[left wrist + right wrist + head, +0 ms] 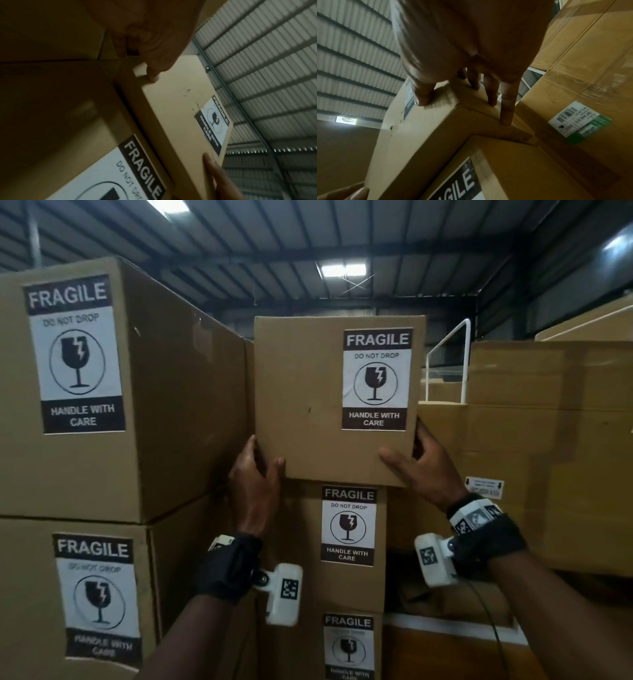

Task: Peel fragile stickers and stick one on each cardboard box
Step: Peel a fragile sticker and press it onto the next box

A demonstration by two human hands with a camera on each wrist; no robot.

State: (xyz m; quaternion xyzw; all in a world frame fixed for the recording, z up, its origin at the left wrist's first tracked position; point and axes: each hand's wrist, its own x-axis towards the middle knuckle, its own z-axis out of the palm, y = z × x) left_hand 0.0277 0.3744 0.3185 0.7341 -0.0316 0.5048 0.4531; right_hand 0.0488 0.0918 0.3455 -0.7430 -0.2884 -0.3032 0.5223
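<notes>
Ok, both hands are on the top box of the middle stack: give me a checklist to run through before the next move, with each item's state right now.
1. Left hand grips the top box at its lower left corner: ok.
2. Right hand grips its lower right corner: ok.
3. Fragile sticker is on the top box's front face, upright: ok.
4. Sticker lies flat, with no lifted corner: ok in the head view.
5. Top box sits squarely on the box below: not ok; its front face overhangs.
6. Box below carries its own sticker: ok.
</notes>
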